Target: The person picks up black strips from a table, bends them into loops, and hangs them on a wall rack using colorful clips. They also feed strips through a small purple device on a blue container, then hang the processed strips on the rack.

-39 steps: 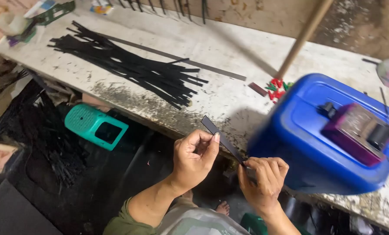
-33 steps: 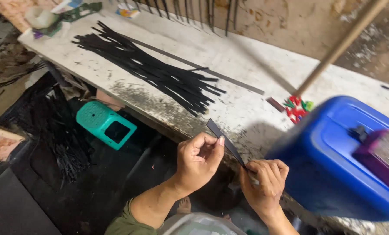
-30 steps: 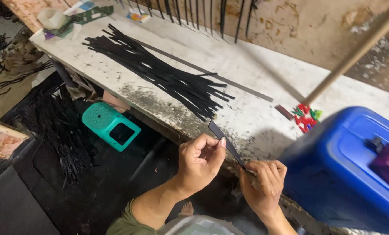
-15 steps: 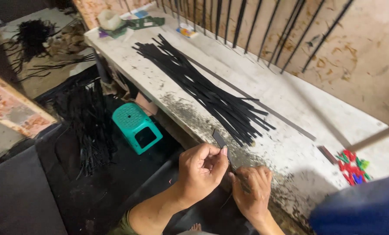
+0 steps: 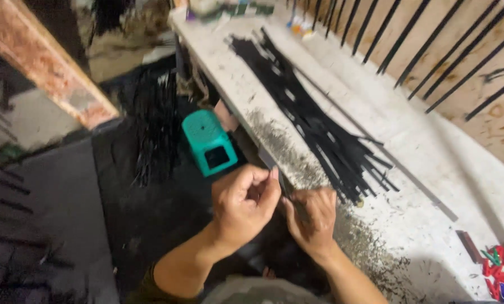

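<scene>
Well beyond the fingers (image 5: pixel 269 188) of your left hand (image 5: pixel 243 202), at the far end of the bench (image 5: pixel 432 169), you have a small cluster of what look like packets (image 5: pixel 229 8). They are green and white and lie flat, though the blur leaves their shape unsure. Just to the right of them, equally far from your fingertips, lie a few tiny wrappers or tubes (image 5: pixel 300 25) in yellow, blue and red.

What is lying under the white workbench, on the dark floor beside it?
A teal plastic stool and loose black strips lie beside the white workbench. The space beneath its top is hidden.
</scene>
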